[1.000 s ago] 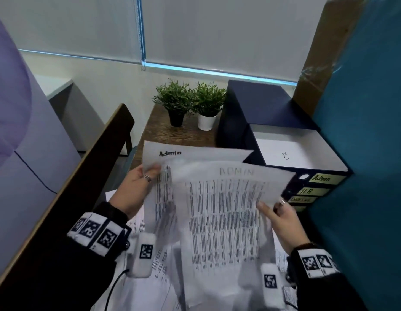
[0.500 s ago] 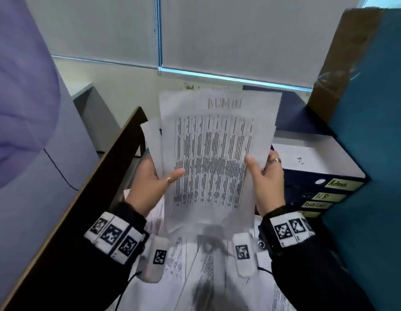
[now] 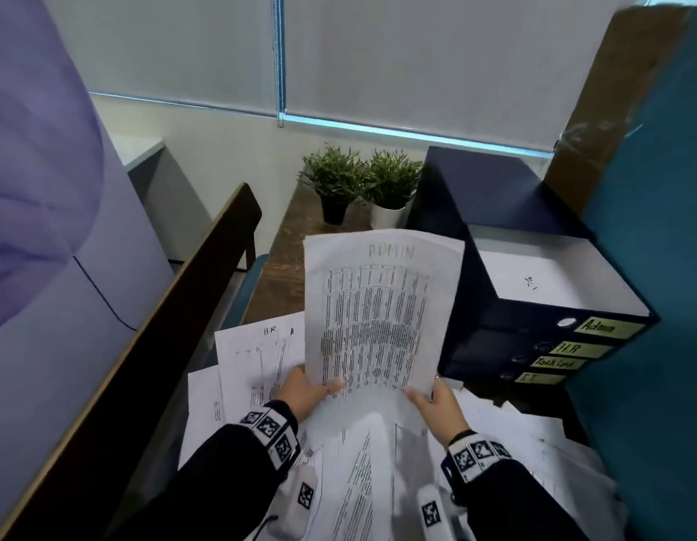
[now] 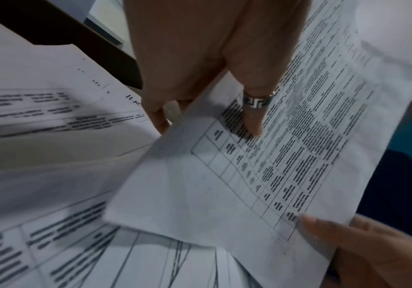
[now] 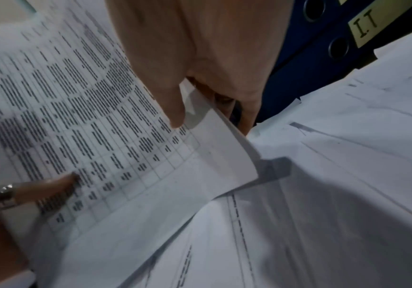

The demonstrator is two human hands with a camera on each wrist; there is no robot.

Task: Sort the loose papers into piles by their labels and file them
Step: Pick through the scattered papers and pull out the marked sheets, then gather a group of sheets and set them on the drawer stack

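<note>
Here, seen from the head, the left hand [image 3: 305, 392] and right hand [image 3: 436, 404] pinch the lower corners of a sheet headed ADMIN [image 3: 380, 306], held tilted above loose papers [image 3: 257, 361] on the worktop [image 3: 284, 275], beside labelled binders [image 3: 553, 345]. Left wrist: a ringed thumb [image 4: 254, 117] presses the sheet's face. Right wrist: thumb [image 5: 172, 105] on top, fingers beneath the corner.

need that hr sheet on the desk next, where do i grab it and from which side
Take the HR sheet at its near left edge, coming from the left with the left hand. Its right part lies behind the ADMIN sheets held in both hands, and its near end is tucked among other papers, so the left margin is the free part.
</note>
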